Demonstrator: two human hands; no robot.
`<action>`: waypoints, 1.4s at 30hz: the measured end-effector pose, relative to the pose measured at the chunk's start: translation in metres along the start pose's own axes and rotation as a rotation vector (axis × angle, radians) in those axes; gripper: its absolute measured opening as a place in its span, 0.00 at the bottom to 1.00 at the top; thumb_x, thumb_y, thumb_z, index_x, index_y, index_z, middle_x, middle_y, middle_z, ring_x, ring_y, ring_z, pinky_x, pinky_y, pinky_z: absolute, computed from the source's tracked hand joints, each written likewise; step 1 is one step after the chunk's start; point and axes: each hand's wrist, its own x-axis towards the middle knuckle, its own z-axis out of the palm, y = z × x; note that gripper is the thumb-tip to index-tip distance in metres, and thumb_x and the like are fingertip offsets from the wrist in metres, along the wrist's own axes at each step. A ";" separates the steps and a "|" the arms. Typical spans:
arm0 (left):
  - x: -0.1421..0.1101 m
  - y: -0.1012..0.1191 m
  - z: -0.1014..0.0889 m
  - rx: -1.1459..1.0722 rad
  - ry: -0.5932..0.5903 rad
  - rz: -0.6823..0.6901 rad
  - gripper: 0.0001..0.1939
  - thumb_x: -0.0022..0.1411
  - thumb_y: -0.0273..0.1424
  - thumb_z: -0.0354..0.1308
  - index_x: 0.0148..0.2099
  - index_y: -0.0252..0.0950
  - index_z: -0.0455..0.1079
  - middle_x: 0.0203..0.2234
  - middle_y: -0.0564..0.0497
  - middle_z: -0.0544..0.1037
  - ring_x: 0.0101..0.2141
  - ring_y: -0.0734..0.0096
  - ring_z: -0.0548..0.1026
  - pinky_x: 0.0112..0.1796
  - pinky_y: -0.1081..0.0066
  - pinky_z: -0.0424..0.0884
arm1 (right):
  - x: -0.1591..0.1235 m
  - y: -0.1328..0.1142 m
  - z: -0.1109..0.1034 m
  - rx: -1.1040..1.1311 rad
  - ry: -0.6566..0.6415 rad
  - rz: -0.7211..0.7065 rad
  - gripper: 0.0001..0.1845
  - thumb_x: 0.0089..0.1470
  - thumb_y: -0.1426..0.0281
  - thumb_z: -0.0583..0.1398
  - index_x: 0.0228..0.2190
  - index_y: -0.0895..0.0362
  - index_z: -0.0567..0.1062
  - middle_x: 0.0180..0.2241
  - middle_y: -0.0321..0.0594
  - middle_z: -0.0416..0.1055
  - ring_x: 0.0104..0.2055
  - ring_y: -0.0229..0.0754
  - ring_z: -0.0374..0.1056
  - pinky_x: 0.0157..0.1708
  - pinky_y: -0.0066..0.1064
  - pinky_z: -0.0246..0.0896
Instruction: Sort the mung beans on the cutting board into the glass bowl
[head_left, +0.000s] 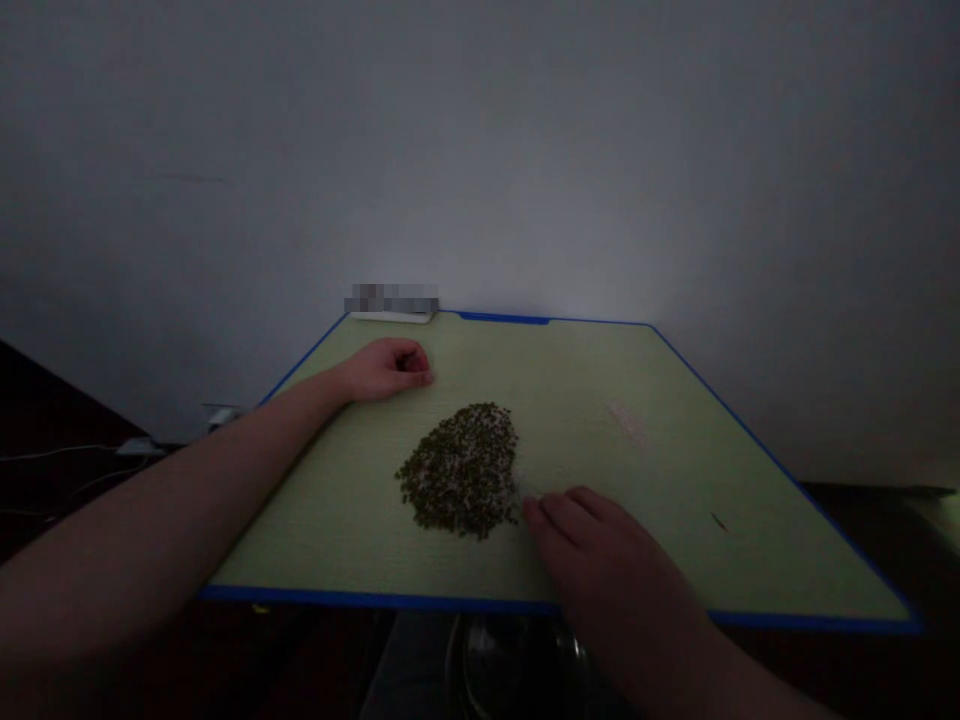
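A mound of small mixed grains (461,470), dark green ones among pale ones, lies on the light green table top (337,535). Left of the mound and farther back, my left hand (386,370) rests on its side with the fingers loosely curled; I see nothing in it. My right hand (581,530) is at the mound's right edge, knuckles up and fingers bent together. Its fingertips are close to the grains, beside some faint pale bits on the table. Whatever those fingers hold, if anything, is too small and dark to make out.
A faint pale scatter (628,425) lies to the right of the mound. Farther right is a small dark sliver (719,522). A white-edged object (391,316), blurred out above, stands at the back left corner. The table has a blue rim (375,599) and meets a grey wall (525,160).
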 end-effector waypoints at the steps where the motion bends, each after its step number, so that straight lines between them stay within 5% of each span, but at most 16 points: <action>1: 0.000 0.000 0.000 -0.002 -0.001 -0.001 0.16 0.50 0.43 0.59 0.31 0.34 0.67 0.21 0.55 0.67 0.22 0.77 0.64 0.24 0.75 0.61 | 0.003 0.000 0.000 -0.001 -0.016 0.010 0.20 0.40 0.85 0.61 0.39 0.65 0.76 0.33 0.46 0.74 0.34 0.47 0.67 0.34 0.38 0.69; 9: -0.002 0.006 0.000 0.004 0.019 -0.005 0.16 0.49 0.43 0.59 0.31 0.34 0.66 0.21 0.55 0.68 0.23 0.76 0.64 0.24 0.74 0.61 | 0.006 0.023 -0.001 -0.113 -0.087 0.108 0.20 0.46 0.86 0.55 0.42 0.64 0.75 0.36 0.48 0.75 0.37 0.46 0.69 0.36 0.37 0.68; 13: -0.002 0.007 0.000 -0.024 0.018 -0.003 0.16 0.49 0.43 0.60 0.30 0.34 0.66 0.21 0.55 0.67 0.23 0.77 0.64 0.25 0.74 0.61 | 0.012 0.054 -0.021 -0.078 -0.061 0.109 0.19 0.49 0.83 0.52 0.38 0.58 0.77 0.35 0.44 0.76 0.35 0.43 0.70 0.36 0.34 0.66; 18: -0.001 0.005 0.000 -0.017 0.014 -0.003 0.16 0.49 0.42 0.60 0.31 0.34 0.66 0.21 0.55 0.67 0.23 0.77 0.64 0.24 0.75 0.60 | 0.054 0.101 -0.036 0.029 -0.254 0.042 0.12 0.54 0.75 0.53 0.32 0.55 0.77 0.31 0.41 0.76 0.34 0.44 0.71 0.34 0.34 0.62; 24: -0.001 0.003 0.000 -0.027 0.003 0.000 0.15 0.50 0.41 0.59 0.31 0.34 0.66 0.20 0.55 0.67 0.22 0.77 0.63 0.24 0.75 0.60 | 0.094 0.132 -0.013 0.148 -0.338 -0.088 0.13 0.52 0.76 0.53 0.34 0.57 0.77 0.35 0.43 0.76 0.37 0.44 0.69 0.36 0.33 0.59; 31: 0.001 0.001 0.000 -0.023 0.014 0.008 0.14 0.50 0.41 0.60 0.31 0.34 0.67 0.20 0.56 0.66 0.22 0.78 0.62 0.23 0.76 0.59 | 0.113 0.145 0.016 0.356 -0.381 -0.047 0.15 0.51 0.78 0.53 0.39 0.58 0.74 0.39 0.44 0.74 0.39 0.42 0.68 0.39 0.31 0.60; 42: 0.000 0.002 -0.001 -0.031 0.004 0.017 0.15 0.51 0.42 0.60 0.31 0.34 0.66 0.21 0.56 0.67 0.22 0.78 0.63 0.24 0.76 0.60 | 0.124 0.139 0.028 0.427 -0.472 0.004 0.17 0.51 0.77 0.54 0.42 0.58 0.73 0.40 0.44 0.74 0.39 0.42 0.68 0.40 0.31 0.60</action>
